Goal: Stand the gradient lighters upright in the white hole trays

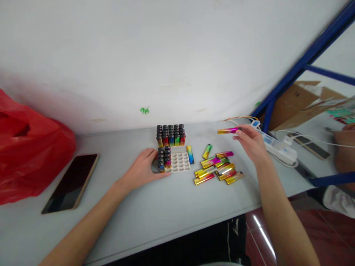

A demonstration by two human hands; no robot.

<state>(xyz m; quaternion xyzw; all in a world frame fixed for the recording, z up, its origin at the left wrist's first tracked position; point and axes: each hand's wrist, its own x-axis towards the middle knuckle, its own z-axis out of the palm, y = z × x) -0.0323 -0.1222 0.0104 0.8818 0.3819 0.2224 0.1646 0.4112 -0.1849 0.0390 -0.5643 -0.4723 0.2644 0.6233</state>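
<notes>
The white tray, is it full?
Partly full: lighters stand along the left of the white tray; farther right, it shows empty.

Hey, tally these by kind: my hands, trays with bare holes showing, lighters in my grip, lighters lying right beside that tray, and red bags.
Hands, left hand and right hand: 2
Tray: 1
Held lighter: 1
Blue-yellow lighter beside tray: 1
Red bag: 1
Total: 6

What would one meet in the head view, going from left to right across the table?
Red bag, phone, left hand, white tray, blue-yellow lighter, lighter pile, right hand, white power strip.
</notes>
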